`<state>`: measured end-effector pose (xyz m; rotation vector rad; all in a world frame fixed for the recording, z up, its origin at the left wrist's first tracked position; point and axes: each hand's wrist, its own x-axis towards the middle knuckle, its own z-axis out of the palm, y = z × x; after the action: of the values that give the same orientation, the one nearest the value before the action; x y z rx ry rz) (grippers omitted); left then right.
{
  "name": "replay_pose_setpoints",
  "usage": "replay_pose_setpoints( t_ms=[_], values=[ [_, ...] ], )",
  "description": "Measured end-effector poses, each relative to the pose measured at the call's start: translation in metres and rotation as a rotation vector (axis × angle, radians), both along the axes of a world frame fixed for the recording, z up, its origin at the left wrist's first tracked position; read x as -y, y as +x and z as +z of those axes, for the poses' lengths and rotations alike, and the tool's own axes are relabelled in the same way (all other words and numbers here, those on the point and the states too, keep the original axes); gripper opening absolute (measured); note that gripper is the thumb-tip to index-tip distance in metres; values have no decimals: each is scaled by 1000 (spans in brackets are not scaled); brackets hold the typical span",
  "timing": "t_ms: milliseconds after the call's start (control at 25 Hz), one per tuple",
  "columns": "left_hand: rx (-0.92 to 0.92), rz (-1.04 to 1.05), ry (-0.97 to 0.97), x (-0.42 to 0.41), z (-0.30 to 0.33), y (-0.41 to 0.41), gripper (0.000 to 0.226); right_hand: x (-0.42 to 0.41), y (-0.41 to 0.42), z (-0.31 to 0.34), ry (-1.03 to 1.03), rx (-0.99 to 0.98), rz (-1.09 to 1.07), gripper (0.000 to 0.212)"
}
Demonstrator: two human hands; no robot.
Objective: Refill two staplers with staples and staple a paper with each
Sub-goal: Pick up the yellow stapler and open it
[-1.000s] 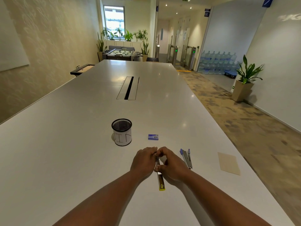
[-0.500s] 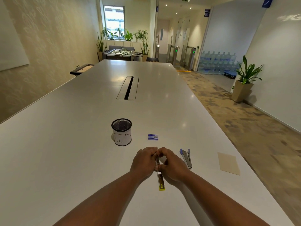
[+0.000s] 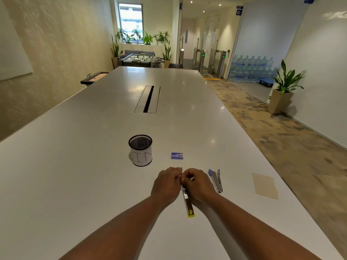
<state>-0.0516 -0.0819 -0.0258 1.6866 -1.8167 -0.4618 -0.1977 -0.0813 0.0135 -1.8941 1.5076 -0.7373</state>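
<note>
A yellow-ended metal stapler (image 3: 187,201) lies opened flat on the white table (image 3: 75,166), its far end hidden between my hands. My left hand (image 3: 166,184) and my right hand (image 3: 199,184) are both closed on that far end, fingertips meeting over it. Whether staples are pinched there I cannot tell. A blue stapler (image 3: 215,180) lies open in a V shape just right of my right hand. The small blue staple box (image 3: 177,155) sits beyond my hands. A tan paper (image 3: 264,185) lies at the right near the table edge.
A black mesh cup (image 3: 140,150) with a white label stands left of the staple box. A cable slot (image 3: 147,99) runs along the table's middle farther away. The table's right edge drops to carpeted floor, with a potted plant (image 3: 283,91) by the wall.
Both hands stay pressed together on the yellow stapler's far end, with only slight finger shifts. Nothing else on the table has moved.
</note>
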Motion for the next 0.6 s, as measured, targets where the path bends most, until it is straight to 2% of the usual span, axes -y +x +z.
replay_pose_setpoints(
  t_ms=[320, 480, 600],
  values=[
    [21, 6, 18, 0, -1, -2, 35, -8, -10, -8, -38, 169, 82, 27],
    [37, 27, 14, 0, 0, -2, 39, -13, -15, -13, -12, 213, 110, 20],
    [26, 19, -1, -1, -1, -2, 38, -18, -18, -14, 12, 267, 85, 30]
  ],
)
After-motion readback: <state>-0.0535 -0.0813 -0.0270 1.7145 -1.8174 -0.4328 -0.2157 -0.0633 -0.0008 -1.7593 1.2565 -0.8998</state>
